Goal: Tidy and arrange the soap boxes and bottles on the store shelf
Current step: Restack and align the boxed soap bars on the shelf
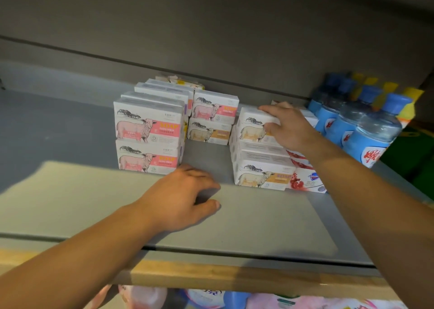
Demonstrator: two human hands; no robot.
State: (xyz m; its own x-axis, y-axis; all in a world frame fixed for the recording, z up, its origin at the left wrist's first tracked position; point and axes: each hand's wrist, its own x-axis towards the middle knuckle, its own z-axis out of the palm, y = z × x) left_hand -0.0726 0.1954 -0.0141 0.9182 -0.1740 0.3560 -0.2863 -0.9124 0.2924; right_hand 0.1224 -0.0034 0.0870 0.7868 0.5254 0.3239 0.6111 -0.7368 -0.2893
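Head view, looking down onto a grey shelf [258, 217]: the right hand [285, 125] grips the top orange-label soap box [252, 126] of the right-hand stack, fingers laid over its top edge and thumb curled against its front face. That box sits on further white boxes, and the lowest orange-label box [263, 176] stands at the front of the stack on the shelf. Touching that stack on its right are red-and-white pomegranate soap boxes [305, 182], partly hidden by the right forearm. Behind, in the middle, a pink-label box [215, 108] rests on another orange-label one [210, 132]. To the left, two pink-label sheep boxes [148, 135] are stacked at the front of a row running back toward the rear wall. The left hand [185, 196] rests on the bare shelf just in front of that pink stack, fingers loosely curled and holding nothing. At the far right stands a cluster of blue-capped bottles [366, 130] with blue labels, beside yellow-topped ones [408, 97]. Below the wooden shelf edge [211, 275], blurred packages show.
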